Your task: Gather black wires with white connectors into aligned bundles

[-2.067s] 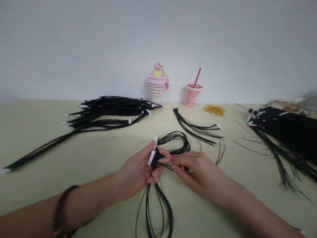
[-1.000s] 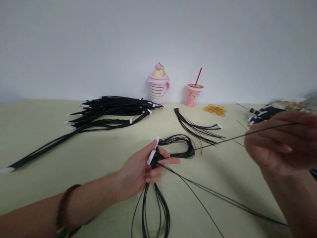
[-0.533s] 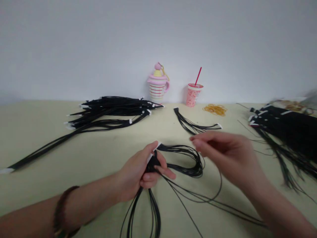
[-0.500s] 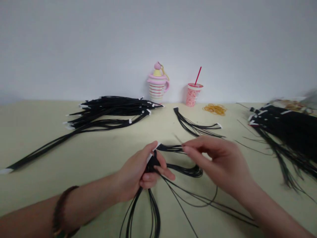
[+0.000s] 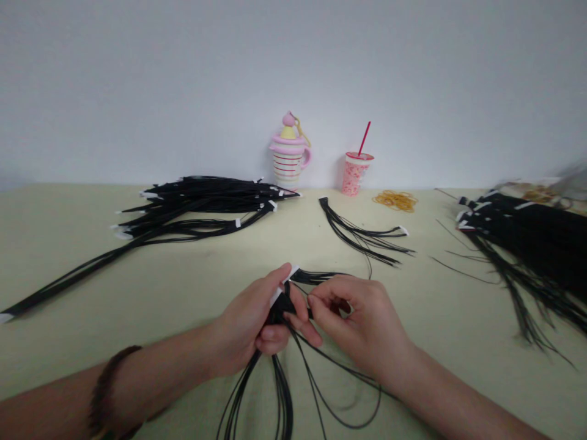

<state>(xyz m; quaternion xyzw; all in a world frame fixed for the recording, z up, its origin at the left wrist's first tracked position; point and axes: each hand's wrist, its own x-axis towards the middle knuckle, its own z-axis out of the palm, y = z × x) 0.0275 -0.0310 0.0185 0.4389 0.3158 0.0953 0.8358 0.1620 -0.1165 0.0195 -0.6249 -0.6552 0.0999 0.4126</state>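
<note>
My left hand (image 5: 261,321) is closed around a black wire harness (image 5: 280,310) with white connectors. One white connector (image 5: 291,272) shows at the thumb tip, and another lies against the palm. Looped black wires hang below the fist and spread to the right. Close beside it, my right hand (image 5: 358,324) pinches the end of a thin black wire (image 5: 300,289) between thumb and forefinger, near the connector at the left thumb. Wires behind the right hand are partly hidden by it.
A pile of black harnesses (image 5: 206,198) lies at the back left, one stretching toward the left edge. A separate harness (image 5: 348,226) rests mid-table. Behind stand a striped mug (image 5: 287,162) and a pink cup (image 5: 356,174), beside yellow rubber bands (image 5: 395,200). More black wire bundles (image 5: 536,238) lie right.
My right hand has moved left and slightly down, bringing the wire end up to the connector in my left hand. The left hand keeps its hold, almost unmoved.
</note>
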